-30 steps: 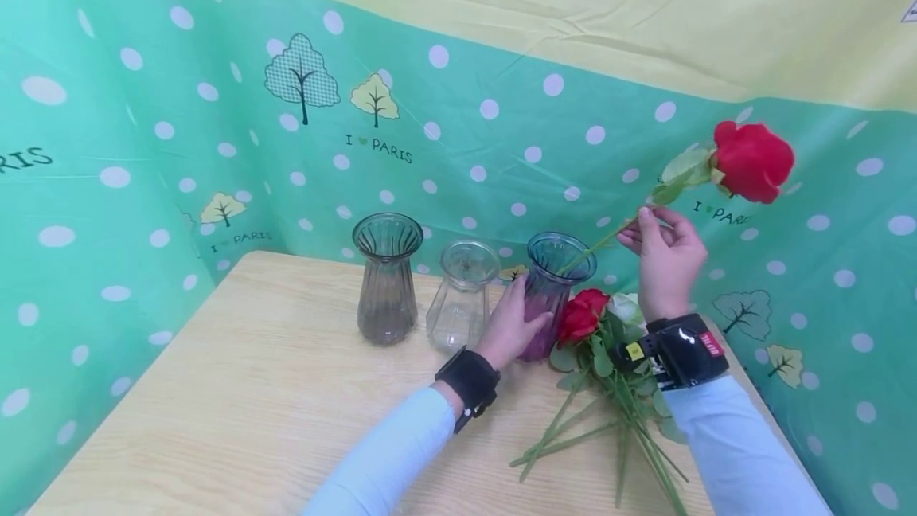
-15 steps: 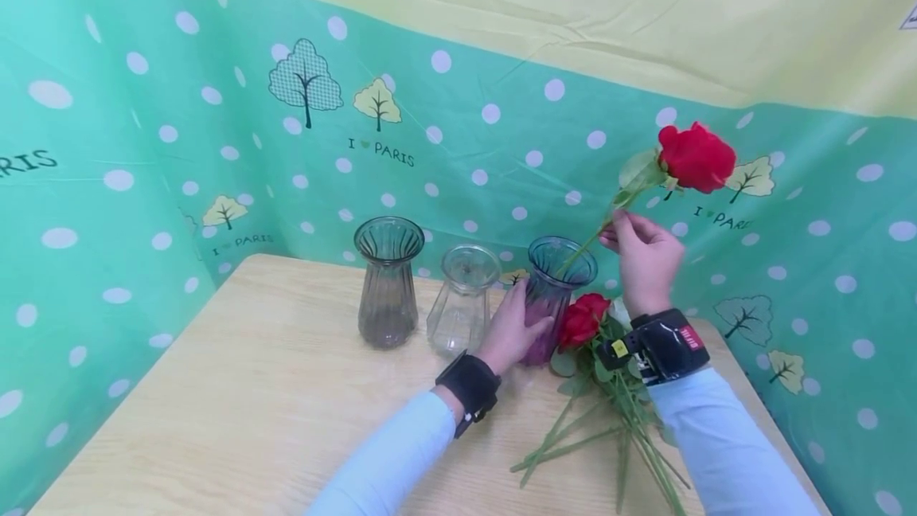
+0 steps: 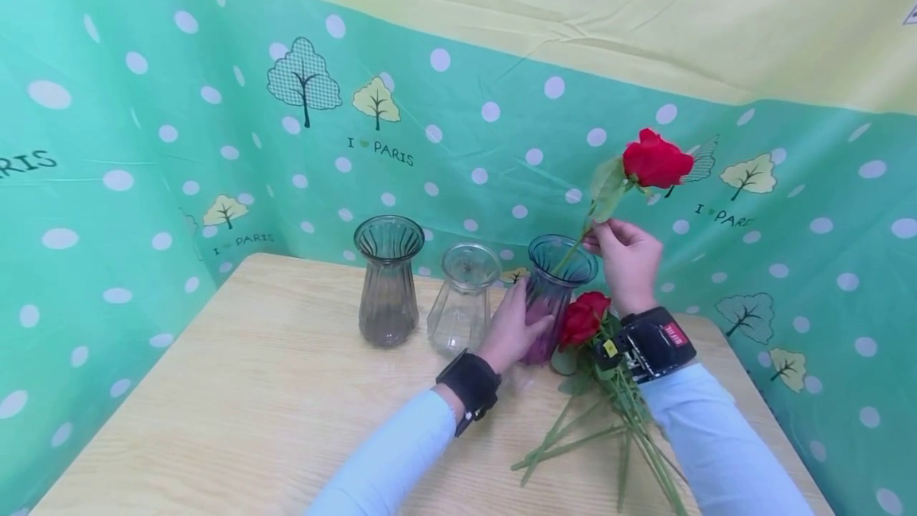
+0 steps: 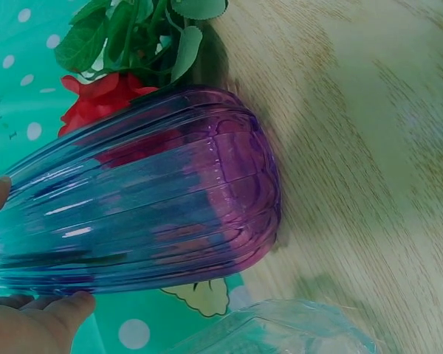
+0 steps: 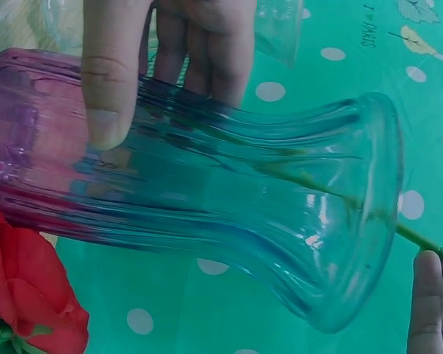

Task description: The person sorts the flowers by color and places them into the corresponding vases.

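Observation:
A blue-and-purple ribbed glass vase [image 3: 548, 309] stands upright on the table, and my left hand [image 3: 510, 328] grips its body from the left side. In the left wrist view the thumb and fingers lie on opposite sides of the vase [image 4: 148, 199]. My right hand [image 3: 630, 261] pinches the green stem of a red rose [image 3: 655, 159], above and right of the vase. That stem [image 5: 321, 188] runs through the vase mouth and slants down inside the glass, as the right wrist view shows. The bloom leans to the right, above the rim.
Left of the held vase stand a clear glass vase [image 3: 462, 301] and a grey glass vase [image 3: 388, 285]. More flowers, including a red rose [image 3: 583, 318], lie on the table [image 3: 286, 404] below my right forearm. A dotted green curtain [image 3: 401, 102] hangs close behind.
My right hand has moved left and slightly down with the red rose, bringing its stem deeper and steeper into the vase. My left hand stays on the vase.

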A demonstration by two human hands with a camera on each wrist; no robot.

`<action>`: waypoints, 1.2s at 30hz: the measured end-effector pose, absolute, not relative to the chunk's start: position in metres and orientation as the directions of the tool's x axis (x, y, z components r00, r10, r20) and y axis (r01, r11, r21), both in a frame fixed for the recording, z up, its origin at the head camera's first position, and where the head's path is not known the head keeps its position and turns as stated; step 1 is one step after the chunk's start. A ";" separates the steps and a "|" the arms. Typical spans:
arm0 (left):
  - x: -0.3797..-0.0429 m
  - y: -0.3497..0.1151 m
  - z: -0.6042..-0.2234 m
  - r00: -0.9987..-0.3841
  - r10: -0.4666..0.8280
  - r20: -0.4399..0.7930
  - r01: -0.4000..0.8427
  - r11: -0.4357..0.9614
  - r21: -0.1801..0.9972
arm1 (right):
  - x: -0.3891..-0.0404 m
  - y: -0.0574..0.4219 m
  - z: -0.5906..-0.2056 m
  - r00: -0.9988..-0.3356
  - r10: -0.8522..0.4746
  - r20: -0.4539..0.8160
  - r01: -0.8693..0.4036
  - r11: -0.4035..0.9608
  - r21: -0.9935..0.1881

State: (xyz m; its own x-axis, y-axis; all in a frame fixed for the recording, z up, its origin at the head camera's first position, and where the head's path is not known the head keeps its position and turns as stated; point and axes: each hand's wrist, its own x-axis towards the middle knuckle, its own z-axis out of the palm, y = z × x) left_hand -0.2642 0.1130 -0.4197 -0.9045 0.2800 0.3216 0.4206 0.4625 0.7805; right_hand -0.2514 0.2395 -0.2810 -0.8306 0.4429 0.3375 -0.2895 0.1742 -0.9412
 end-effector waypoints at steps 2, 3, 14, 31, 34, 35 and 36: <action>-0.264 0.113 -0.420 -0.905 0.281 0.320 0.420 0.460 0.782 | -0.253 0.239 -0.283 -0.839 0.432 0.329 -0.274 0.187 -0.943; -0.264 0.113 -0.420 -0.905 0.281 0.319 0.419 0.459 0.783 | -0.254 0.238 -0.285 -0.844 0.425 0.326 -0.266 0.195 -0.944; -0.264 0.114 -0.423 -0.911 0.289 0.294 0.401 0.459 0.792 | -0.264 0.234 -0.299 -0.890 0.363 0.275 -0.174 0.288 -0.942; -0.264 0.114 -0.420 -0.901 0.294 0.319 0.426 0.465 0.776 | -0.268 0.236 -0.293 -0.970 0.167 0.179 -0.061 0.544 -0.837; -0.265 0.114 -0.420 -0.899 0.293 0.326 0.432 0.467 0.771 | -0.268 0.235 -0.291 -0.976 0.135 0.170 -0.057 0.597 -0.800; -0.265 0.114 -0.420 -0.898 0.291 0.330 0.435 0.467 0.770 | -0.268 0.235 -0.289 -0.978 0.123 0.170 -0.058 0.620 -0.782; -0.265 0.114 -0.420 -0.897 0.290 0.334 0.437 0.467 0.769 | -0.268 0.235 -0.288 -0.980 0.113 0.166 -0.055 0.644 -0.763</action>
State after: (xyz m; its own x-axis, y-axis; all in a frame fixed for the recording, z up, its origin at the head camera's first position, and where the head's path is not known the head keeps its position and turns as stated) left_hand -0.2649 0.1139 -0.4196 -0.8969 0.2900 0.3338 0.4371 0.4669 0.7687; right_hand -0.2684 0.2348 -0.2884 -0.9797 0.1131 0.1656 -0.0548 0.6435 -0.7635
